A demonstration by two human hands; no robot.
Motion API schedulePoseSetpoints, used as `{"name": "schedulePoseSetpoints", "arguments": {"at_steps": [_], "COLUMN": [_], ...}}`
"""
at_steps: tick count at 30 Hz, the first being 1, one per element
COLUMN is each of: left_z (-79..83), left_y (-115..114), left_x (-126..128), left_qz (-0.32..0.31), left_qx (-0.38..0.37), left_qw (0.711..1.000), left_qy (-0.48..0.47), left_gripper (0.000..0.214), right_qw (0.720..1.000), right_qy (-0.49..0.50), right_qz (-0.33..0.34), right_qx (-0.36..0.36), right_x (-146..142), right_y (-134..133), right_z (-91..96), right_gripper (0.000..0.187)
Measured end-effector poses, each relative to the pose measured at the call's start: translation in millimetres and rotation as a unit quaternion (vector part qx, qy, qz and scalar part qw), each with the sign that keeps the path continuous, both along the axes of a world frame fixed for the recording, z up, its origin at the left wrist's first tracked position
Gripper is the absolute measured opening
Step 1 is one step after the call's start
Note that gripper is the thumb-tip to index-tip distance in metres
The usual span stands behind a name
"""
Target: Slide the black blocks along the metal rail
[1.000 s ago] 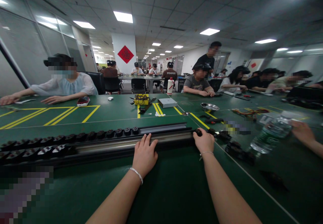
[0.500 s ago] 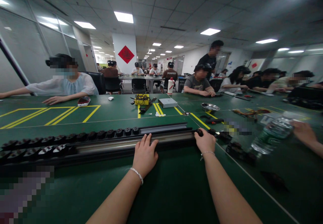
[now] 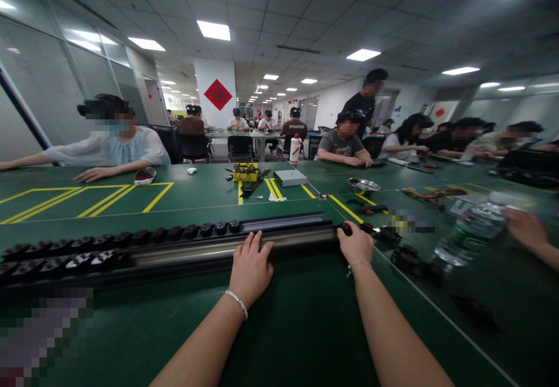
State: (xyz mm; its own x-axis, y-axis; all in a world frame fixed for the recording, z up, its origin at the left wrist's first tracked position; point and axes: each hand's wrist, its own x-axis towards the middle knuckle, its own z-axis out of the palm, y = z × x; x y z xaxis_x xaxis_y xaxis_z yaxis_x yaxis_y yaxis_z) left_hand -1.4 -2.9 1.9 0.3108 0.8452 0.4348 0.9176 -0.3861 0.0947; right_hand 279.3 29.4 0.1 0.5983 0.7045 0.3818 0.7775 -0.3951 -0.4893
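Note:
My left hand (image 3: 252, 265) lies palm down with its fingers spread over the near black rail (image 3: 183, 251), a long track with a shiny metallic channel. At that rail's right end, my right hand (image 3: 357, 245) has its fingers closed around a small black rounded piece (image 3: 346, 229), mostly hidden by the hand. Several black socket-like modules (image 3: 103, 257), some with pale faces, sit in the left part of the near rail. Right behind it runs a second black rail (image 3: 283, 222), holding a row of similar round black modules (image 3: 191, 231).
Another person's hand (image 3: 528, 230) holds a water bottle (image 3: 469, 233) at the right. Black parts (image 3: 414, 262) lie near it. Farther back are a metal bowl (image 3: 364, 185), a grey box (image 3: 290, 177), a yellow block with cables (image 3: 245, 171) and a phone (image 3: 144, 176). Several people sit around the green table (image 3: 301, 317).

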Motion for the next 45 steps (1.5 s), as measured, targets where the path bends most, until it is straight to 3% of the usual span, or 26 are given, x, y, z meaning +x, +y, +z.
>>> {"name": "schedulePoseSetpoints", "arguments": {"at_steps": [45], "left_z": [3.0], "left_y": [-1.8], "left_x": [0.6], "left_qz": [0.003], "left_qx": [-0.009], "left_qw": [1.0], "left_qy": [0.002], "left_gripper": [0.044], "right_qw": [1.0], "right_qy": [0.01], "right_qz": [-0.01], "right_qx": [-0.004], "right_x": [1.3], "right_y": [-3.0], "right_z": [1.1], "right_gripper": [0.045]}}
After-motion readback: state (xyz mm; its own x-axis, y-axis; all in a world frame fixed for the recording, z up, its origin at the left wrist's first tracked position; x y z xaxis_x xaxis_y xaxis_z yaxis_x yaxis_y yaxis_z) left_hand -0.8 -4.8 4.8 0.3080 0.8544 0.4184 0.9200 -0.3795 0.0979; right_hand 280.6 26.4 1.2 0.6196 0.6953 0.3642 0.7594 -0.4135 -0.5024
